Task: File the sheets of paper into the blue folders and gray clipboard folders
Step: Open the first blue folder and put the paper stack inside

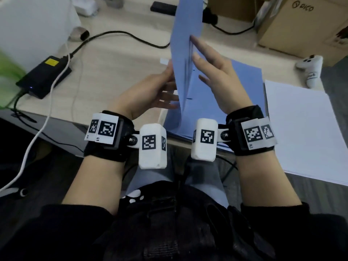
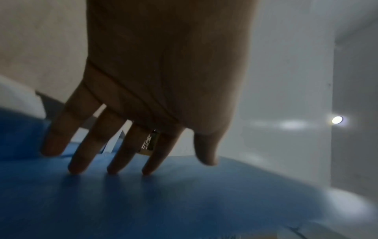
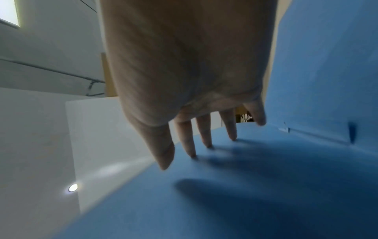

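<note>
A blue folder stands half open at the table's near edge, its cover [image 1: 186, 25] raised almost upright. My left hand [image 1: 150, 93] is on the cover's left, outer side, fingers straight. In the left wrist view its fingertips [image 2: 110, 168] touch the blue surface [image 2: 184, 202]. My right hand [image 1: 212, 76] lies flat against the cover's inner side; its fingertips [image 3: 206, 143] press on blue card [image 3: 245, 194]. The folder's lower half rests on a stack of blue folders [image 1: 246, 87]. A stack of white sheets [image 1: 305, 129] lies to the right. No gray clipboard folder is visible.
A black power brick [image 1: 44, 76] with black and white cables sits at the left. Cardboard boxes [image 1: 301, 25] stand at the back right, with a white controller [image 1: 310, 68] in front of them. A small metal cylinder [image 1: 80, 33] lies at the back left.
</note>
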Available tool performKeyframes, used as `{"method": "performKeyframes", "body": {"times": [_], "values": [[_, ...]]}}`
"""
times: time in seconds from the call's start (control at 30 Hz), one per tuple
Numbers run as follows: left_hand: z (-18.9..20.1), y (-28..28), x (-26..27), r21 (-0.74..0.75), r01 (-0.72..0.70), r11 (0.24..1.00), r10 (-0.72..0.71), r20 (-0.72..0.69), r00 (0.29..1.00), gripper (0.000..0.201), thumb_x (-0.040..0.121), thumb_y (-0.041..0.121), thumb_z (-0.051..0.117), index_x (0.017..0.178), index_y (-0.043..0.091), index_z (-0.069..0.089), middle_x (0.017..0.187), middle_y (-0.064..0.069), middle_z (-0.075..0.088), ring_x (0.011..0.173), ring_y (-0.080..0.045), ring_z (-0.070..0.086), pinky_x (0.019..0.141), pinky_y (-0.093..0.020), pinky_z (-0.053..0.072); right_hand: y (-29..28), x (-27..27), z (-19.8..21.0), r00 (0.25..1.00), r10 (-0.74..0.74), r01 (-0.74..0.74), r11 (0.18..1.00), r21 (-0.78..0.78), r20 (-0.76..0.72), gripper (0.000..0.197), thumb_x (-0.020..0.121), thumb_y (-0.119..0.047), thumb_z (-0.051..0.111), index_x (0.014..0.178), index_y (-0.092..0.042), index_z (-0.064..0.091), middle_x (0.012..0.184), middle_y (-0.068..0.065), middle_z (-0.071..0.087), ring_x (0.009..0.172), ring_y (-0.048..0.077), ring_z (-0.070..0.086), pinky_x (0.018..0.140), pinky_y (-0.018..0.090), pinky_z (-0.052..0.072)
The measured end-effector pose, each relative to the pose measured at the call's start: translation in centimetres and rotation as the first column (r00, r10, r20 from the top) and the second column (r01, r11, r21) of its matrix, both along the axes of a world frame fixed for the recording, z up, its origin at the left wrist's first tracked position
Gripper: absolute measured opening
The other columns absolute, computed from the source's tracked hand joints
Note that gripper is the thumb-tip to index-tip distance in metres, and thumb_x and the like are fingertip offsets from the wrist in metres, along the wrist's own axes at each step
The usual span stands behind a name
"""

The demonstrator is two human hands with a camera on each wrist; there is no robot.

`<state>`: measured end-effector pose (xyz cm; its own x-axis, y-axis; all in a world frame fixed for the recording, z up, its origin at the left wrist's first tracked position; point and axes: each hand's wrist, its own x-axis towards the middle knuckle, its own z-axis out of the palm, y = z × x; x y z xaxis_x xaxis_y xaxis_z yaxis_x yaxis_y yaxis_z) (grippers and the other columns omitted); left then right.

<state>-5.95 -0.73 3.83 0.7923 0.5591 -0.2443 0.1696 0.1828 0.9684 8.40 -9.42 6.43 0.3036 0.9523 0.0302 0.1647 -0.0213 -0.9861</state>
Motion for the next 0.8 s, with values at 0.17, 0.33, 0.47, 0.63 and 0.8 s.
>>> {"method": "performKeyframes", "body": {"times": [0.17,0.33,0.47,0.63,0.8], "values": [[-0.1,1.0,-3.5,-0.223,-0.191,0.956,0.246,0.254,0.936,0.031,0.096,0.034,0.033,0.106,0.022,0.060,0.108,0.003,0.068,0.103,-0.019,0.061,0.082,-0.036,0.051,2.2,-2.0,-1.1,0.997,0.067,-0.060,0.985,-0.161,0.041,0.042,0.097,-0.028,0.050,0.139,-0.029,0.046,0.156,-0.012,0.025,0.143,0.000,0.020,0.093,0.011,0.032],[-1.3,2.3,-6.5,-0.421,-0.200,0.885,0.379,0.400,0.834,0.054,0.098,0.050,0.016,0.113,0.018,0.057,0.121,-0.007,0.060,0.107,-0.029,0.057,0.092,-0.046,0.049,4.2,-3.1,-3.2,0.992,0.100,-0.068,0.941,-0.331,0.081,0.046,0.095,-0.029,0.052,0.140,-0.028,0.043,0.158,-0.007,0.018,0.145,0.003,0.015,0.101,0.017,0.022],[-1.6,3.2,-8.4,-0.447,-0.414,0.793,0.578,0.339,0.742,0.066,0.096,0.060,0.013,0.104,0.021,0.067,0.115,-0.005,0.064,0.104,-0.028,0.062,0.087,-0.038,0.050,5.4,-3.8,-4.7,0.979,0.138,-0.062,0.902,-0.428,0.149,0.050,0.094,-0.031,0.054,0.143,-0.028,0.040,0.159,-0.006,0.012,0.145,0.007,0.018,0.102,0.016,0.022],[-1.9,4.1,-9.6,-0.192,-0.799,0.570,0.821,0.167,0.546,0.029,0.097,0.034,0.043,0.102,0.018,0.067,0.110,0.002,0.067,0.104,-0.012,0.065,0.084,-0.029,0.051,6.3,-4.2,-5.6,0.941,0.173,0.000,0.860,-0.510,0.290,0.055,0.089,-0.042,0.057,0.141,-0.034,0.041,0.159,-0.008,0.013,0.148,0.019,0.010,0.121,0.043,0.016],[-1.7,5.0,-9.3,0.429,-0.729,0.533,0.750,0.160,0.642,0.036,0.089,0.012,0.051,0.123,0.007,0.060,0.124,0.004,0.060,0.117,-0.004,0.054,0.101,-0.015,0.041,6.0,-3.8,-4.4,0.950,0.156,-0.002,0.870,-0.492,0.272,0.039,0.094,-0.027,0.056,0.130,-0.016,0.056,0.152,-0.005,0.033,0.143,0.006,0.025,0.115,0.023,0.022]]}}
